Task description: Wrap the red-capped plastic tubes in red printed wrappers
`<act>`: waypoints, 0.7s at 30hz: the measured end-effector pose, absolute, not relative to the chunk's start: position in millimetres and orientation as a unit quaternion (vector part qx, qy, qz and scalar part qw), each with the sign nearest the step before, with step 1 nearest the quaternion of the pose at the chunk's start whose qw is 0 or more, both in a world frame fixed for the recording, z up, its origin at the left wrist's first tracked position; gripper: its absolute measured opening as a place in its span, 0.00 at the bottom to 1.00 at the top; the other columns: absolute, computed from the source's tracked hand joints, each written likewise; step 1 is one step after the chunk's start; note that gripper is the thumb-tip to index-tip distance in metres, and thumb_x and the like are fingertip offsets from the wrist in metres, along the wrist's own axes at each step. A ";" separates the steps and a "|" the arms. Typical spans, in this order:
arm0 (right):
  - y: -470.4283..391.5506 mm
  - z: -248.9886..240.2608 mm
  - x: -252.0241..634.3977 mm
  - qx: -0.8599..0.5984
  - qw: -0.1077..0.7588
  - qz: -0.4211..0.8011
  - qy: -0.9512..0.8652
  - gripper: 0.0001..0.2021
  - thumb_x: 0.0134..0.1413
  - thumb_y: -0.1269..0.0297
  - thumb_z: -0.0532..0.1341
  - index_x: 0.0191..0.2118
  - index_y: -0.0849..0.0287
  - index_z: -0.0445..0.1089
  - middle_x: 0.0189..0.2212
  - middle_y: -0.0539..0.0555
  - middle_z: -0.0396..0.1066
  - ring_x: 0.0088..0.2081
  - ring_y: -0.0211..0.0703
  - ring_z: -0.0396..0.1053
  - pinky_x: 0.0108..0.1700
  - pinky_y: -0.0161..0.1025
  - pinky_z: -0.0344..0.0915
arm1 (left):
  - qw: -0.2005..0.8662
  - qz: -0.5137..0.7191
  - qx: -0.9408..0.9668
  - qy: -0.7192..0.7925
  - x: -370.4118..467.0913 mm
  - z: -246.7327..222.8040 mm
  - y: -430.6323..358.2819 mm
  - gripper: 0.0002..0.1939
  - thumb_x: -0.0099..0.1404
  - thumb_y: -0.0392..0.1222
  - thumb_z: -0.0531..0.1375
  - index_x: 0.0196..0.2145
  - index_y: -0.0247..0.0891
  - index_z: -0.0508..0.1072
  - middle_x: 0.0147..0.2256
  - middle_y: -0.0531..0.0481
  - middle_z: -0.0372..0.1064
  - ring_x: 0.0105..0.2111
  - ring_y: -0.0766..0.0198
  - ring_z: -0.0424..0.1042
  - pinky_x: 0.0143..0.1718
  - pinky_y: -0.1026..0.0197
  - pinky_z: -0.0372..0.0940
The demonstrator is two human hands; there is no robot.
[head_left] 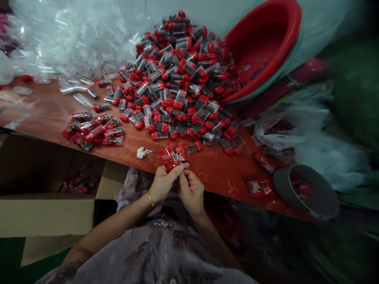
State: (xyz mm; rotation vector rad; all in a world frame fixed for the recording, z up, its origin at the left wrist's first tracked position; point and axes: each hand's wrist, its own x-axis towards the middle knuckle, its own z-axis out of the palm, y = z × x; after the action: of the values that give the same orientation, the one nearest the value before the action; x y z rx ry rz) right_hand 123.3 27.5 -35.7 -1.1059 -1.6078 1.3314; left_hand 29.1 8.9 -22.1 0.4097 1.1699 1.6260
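Note:
Near the table's front edge, my left hand pinches a red printed wrapper by its lower end. Beside it, my right hand has its fingers closed at the wrapper's lower corner, the fingertips almost meeting those of the left. What lies between the right fingertips is too small to make out. Just behind the wrapper lies a clear tube with dark pieces. A large heap of red-capped tubes rises beyond. To the left sits a small pile of wrapped red packets.
The orange-red table also bears clear empty tubes, a crumpled white scrap and a grey bowl. A red basin leans at the back right. An open cardboard box stands below left, with red packets inside.

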 end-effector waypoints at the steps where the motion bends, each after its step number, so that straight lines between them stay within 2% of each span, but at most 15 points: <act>1: 27.6 -35.9 122.8 -0.432 0.376 0.538 -0.618 0.12 0.57 0.55 0.56 0.34 0.58 0.68 0.19 0.46 0.66 0.19 0.33 0.61 0.22 0.31 0.60 | 0.530 0.675 0.169 0.485 28.5 -22.0 7.9 0.18 0.52 0.51 0.65 0.33 0.33 0.80 0.30 0.45 0.77 0.29 0.63 0.72 0.34 0.62 0.66; 4: 28.0 -35.4 121.6 -0.400 0.352 0.594 -0.602 0.12 0.56 0.54 0.57 0.35 0.58 0.68 0.16 0.44 0.63 0.16 0.32 0.59 0.20 0.30 0.58 | 0.576 0.657 0.142 0.465 22.7 -19.3 6.6 0.23 0.53 0.56 0.63 0.35 0.32 0.78 0.28 0.45 0.76 0.17 0.70 0.64 0.17 0.65 0.59; 6: 27.8 -34.1 120.8 -0.379 0.338 0.623 -0.595 0.12 0.54 0.54 0.59 0.35 0.58 0.68 0.19 0.45 0.66 0.17 0.32 0.62 0.21 0.31 0.61 | 0.583 0.661 0.113 0.458 17.6 -16.1 7.5 0.24 0.53 0.57 0.63 0.36 0.32 0.77 0.31 0.45 0.76 0.15 0.71 0.62 0.13 0.67 0.54; 10: 25.3 -31.8 120.0 -0.393 0.351 0.638 -0.561 0.13 0.52 0.52 0.60 0.29 0.58 0.65 0.20 0.45 0.67 0.15 0.30 0.62 0.20 0.30 0.61 | 0.600 0.658 0.089 0.446 14.6 -12.5 10.4 0.23 0.50 0.57 0.65 0.36 0.34 0.75 0.33 0.45 0.75 0.14 0.73 0.60 0.11 0.67 0.53; 13: 22.7 -31.7 120.8 -0.397 0.364 0.642 -0.545 0.13 0.51 0.52 0.61 0.29 0.58 0.65 0.20 0.45 0.67 0.16 0.31 0.64 0.21 0.31 0.64 | 0.617 0.639 0.091 0.450 20.1 -15.4 8.9 0.24 0.51 0.57 0.64 0.36 0.34 0.75 0.27 0.49 0.73 0.13 0.73 0.57 0.09 0.68 0.50; 16: 20.7 -34.3 121.7 -0.397 0.368 0.647 -0.537 0.13 0.51 0.52 0.61 0.30 0.58 0.66 0.20 0.46 0.68 0.18 0.33 0.66 0.22 0.33 0.66 | 0.610 0.626 0.109 0.474 27.6 -21.1 4.0 0.25 0.52 0.58 0.63 0.38 0.33 0.77 0.18 0.54 0.64 0.13 0.75 0.50 0.10 0.69 0.43; 18: 20.3 -37.3 121.9 -0.397 0.367 0.649 -0.535 0.12 0.52 0.53 0.60 0.31 0.58 0.67 0.20 0.47 0.69 0.19 0.35 0.67 0.23 0.33 0.67 | 0.600 0.624 0.121 0.486 31.0 -24.6 0.4 0.27 0.51 0.58 0.64 0.39 0.32 0.78 0.16 0.56 0.59 0.13 0.76 0.48 0.12 0.69 0.40; 21: 22.2 -42.0 120.6 -0.396 0.361 0.648 -0.542 0.12 0.52 0.54 0.60 0.30 0.58 0.67 0.21 0.48 0.69 0.20 0.35 0.67 0.23 0.33 0.67 | 0.594 0.628 0.119 0.489 31.8 -28.0 -3.5 0.28 0.50 0.58 0.64 0.40 0.32 0.78 0.16 0.57 0.57 0.15 0.76 0.47 0.14 0.69 0.40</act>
State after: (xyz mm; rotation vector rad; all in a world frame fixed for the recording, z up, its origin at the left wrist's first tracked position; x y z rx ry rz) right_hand 120.6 22.2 -42.0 -1.0200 -1.3964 1.6687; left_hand 31.8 -3.5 -28.0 0.2758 1.1363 1.4591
